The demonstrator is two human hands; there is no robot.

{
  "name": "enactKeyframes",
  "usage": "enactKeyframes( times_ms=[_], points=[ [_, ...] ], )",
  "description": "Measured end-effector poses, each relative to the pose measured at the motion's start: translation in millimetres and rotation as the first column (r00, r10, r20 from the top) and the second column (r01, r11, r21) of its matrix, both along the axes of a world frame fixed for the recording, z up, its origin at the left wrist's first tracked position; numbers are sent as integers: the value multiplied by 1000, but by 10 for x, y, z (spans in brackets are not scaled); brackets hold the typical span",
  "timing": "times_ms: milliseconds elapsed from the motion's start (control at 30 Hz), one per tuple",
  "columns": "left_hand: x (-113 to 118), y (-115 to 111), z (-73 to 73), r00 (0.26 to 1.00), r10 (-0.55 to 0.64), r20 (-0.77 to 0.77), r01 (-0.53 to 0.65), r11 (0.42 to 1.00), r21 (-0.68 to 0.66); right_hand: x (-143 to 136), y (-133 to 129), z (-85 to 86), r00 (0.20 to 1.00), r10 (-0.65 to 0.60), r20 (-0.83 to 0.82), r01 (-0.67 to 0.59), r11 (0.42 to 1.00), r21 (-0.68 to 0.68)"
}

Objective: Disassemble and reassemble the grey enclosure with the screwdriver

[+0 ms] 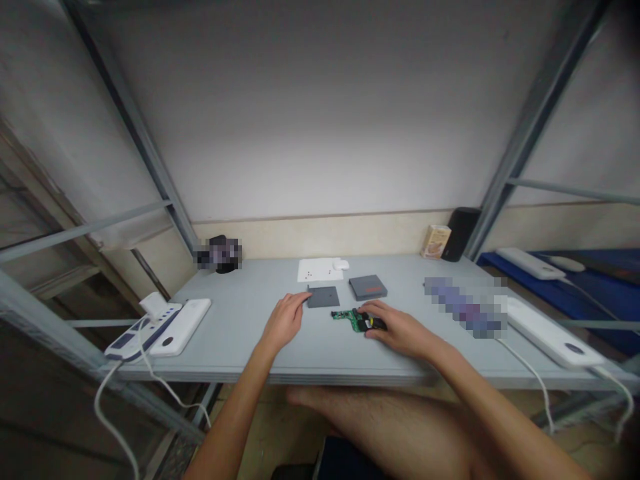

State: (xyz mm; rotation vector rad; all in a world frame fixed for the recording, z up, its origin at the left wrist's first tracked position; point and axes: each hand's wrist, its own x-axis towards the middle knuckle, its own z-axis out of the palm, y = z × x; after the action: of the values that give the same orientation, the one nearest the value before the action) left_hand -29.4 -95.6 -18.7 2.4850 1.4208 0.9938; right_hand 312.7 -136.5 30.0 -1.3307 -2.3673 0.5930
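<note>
My left hand (289, 319) lies low over the table with its fingers stretched out, the fingertips at the left edge of a thin dark grey panel (325, 297). A green circuit board (356, 320) with black parts sits to the right, close in front of that panel. My right hand (395, 327) grips the board's right side, thumb at the near edge and fingers at the far edge. Beneath that palm shows a black piece with a yellow band (376, 323); its kind is partly hidden. A dark grey case half (368, 287) with orange marking rests behind the board.
Several small dark screws lie on a white sheet (320, 270), beside a small white object (341, 265). Power strips (181, 327) with cables stand left and right (555, 333). A small box (436, 241) and a black object (463, 233) stand at the back right.
</note>
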Motion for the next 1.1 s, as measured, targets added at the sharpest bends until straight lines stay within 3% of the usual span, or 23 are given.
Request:
enactKeyframes(
  times_ms=[433,700,900,1100],
  points=[
    [27,-30,32,998,56,-35,-56,998,1,-56,42,-35,1000,2,-6,-1,999,36],
    [21,22,-5,996,11,-87,-14,999,-33,-68,63,-31,1000,13,-10,-13,1000,24],
    [-7,50,7,997,-14,-72,6,993,-114,-70,64,-42,1000,21,-20,-21,1000,18],
    [-44,186,7,999,52,8,-48,961,-271,-81,77,-77,1000,7,-8,-6,999,37]
  ],
)
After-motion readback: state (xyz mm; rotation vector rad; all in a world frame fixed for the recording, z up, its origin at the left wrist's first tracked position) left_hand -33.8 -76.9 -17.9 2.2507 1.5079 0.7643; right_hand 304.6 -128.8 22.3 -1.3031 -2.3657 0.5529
